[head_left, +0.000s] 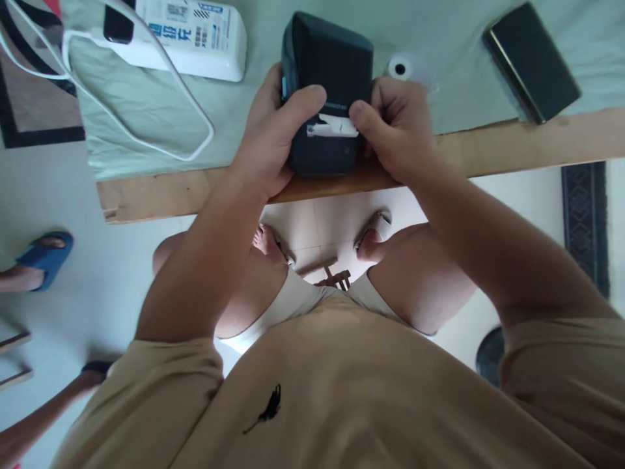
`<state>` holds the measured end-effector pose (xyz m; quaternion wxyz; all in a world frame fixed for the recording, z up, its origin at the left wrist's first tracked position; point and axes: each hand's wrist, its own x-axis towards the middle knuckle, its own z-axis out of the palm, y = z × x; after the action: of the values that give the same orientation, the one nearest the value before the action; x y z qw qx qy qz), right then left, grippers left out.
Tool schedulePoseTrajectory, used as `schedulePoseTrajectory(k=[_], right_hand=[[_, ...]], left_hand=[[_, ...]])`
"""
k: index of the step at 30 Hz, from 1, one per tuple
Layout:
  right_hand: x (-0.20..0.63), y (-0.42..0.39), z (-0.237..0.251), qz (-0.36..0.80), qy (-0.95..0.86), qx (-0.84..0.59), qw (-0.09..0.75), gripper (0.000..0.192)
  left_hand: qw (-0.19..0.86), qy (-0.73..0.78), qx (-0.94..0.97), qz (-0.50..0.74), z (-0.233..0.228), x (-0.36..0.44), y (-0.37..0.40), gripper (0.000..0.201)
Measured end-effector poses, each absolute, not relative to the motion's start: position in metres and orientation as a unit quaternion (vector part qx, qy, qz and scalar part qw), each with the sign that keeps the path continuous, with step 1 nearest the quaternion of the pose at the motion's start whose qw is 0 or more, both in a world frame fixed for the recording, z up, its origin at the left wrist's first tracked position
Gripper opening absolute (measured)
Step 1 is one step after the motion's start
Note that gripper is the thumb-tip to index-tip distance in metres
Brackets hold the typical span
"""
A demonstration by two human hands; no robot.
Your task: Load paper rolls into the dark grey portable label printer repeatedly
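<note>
Step in hand: seating or drawing out the paper strip at the slot of one dark label printer, which stands at the near edge of the table. The left hand clasps the printer's side, thumb laid across the top; the right hand is curled at the strip's end, thumb against it. By my judgement, the next move calls for a steady hold and a straight pull. Count: one paper roll, one white power bank, one white cable, one black case.

matt dark plastic printer, white paper label, bare wood table edge.
</note>
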<state>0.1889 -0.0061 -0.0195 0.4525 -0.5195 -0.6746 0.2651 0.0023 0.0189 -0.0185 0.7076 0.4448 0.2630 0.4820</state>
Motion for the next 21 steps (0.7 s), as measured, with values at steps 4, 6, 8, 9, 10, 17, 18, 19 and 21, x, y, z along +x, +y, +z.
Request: schedulePoseTrajectory(k=[4, 6, 8, 9, 10, 17, 18, 19, 21], right_hand=[[0.191, -0.018, 0.013, 0.24, -0.712, -0.507, 0.423, 0.078], [0.192, -0.022, 0.038, 0.207, -0.734, -0.491, 0.421, 0.058], [0.194, -0.02, 0.06, 0.13, -0.752, -0.443, 0.47, 0.034], [0.196, -0.017, 0.067, 0.104, -0.756, -0.442, 0.471, 0.023], [0.199, -0.013, 0.072, 0.082, -0.763, -0.444, 0.463, 0.014], [0.215, 0.003, 0.05, -0.011, -0.845, -0.408, 0.346, 0.018], [0.215, 0.003, 0.046, -0.013, -0.844, -0.419, 0.335, 0.018], [0.214, 0.002, 0.044, -0.009, -0.843, -0.428, 0.325, 0.017], [0.211, 0.002, 0.044, 0.013, -0.849, -0.431, 0.305, 0.018]], left_hand=[[0.705, 0.272, 0.446, 0.48, -0.015, 0.001, 0.016, 0.049], [0.705, 0.281, 0.438, 0.482, -0.014, 0.001, 0.017, 0.049], [0.706, 0.295, 0.431, 0.478, -0.013, 0.0, 0.018, 0.046], [0.709, 0.3, 0.429, 0.473, -0.013, -0.001, 0.019, 0.045], [0.714, 0.302, 0.427, 0.465, -0.013, -0.001, 0.019, 0.044], [0.739, 0.324, 0.402, 0.433, -0.004, -0.009, 0.008, 0.055], [0.739, 0.336, 0.393, 0.431, -0.001, -0.01, 0.006, 0.058], [0.742, 0.343, 0.385, 0.428, 0.001, -0.011, 0.004, 0.061], [0.749, 0.344, 0.37, 0.428, 0.006, -0.012, 0.002, 0.062]])
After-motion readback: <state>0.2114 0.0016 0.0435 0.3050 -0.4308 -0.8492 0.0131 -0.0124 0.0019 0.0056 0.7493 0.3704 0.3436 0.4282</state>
